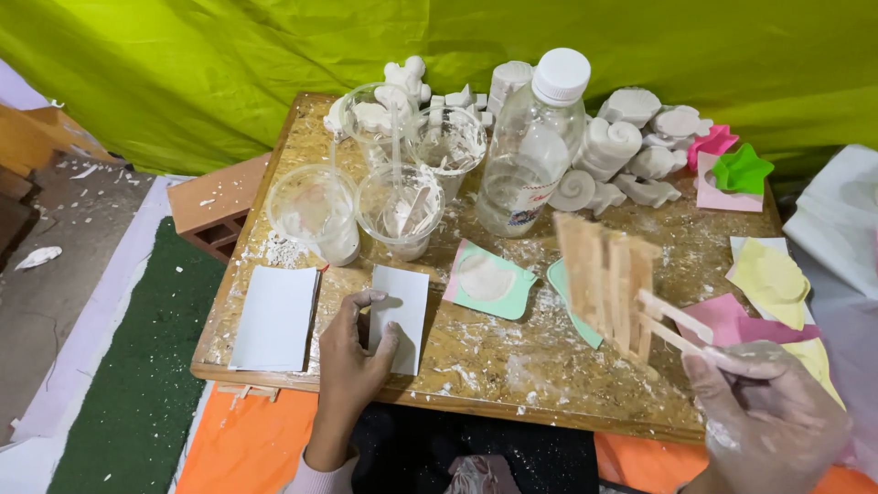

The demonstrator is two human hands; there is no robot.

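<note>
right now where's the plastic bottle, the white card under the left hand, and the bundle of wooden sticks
plastic bottle point(530, 155), head view, on its clear body below the white cap
white card point(402, 297), head view, on its bare upper half above the thumb
bundle of wooden sticks point(604, 279), head view, on the fanned flat sticks

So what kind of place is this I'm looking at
Probably a makeshift plaster-casting craft spot: a low board table dusted white, white cast shell figures, coloured moulds and smeared mixing cups.

Single head-worn view, looking steeply down and forward from close above a low wooden board table point(512, 366). The green backdrop point(274, 64) fills the top; both hands enter from the bottom edge.
</note>
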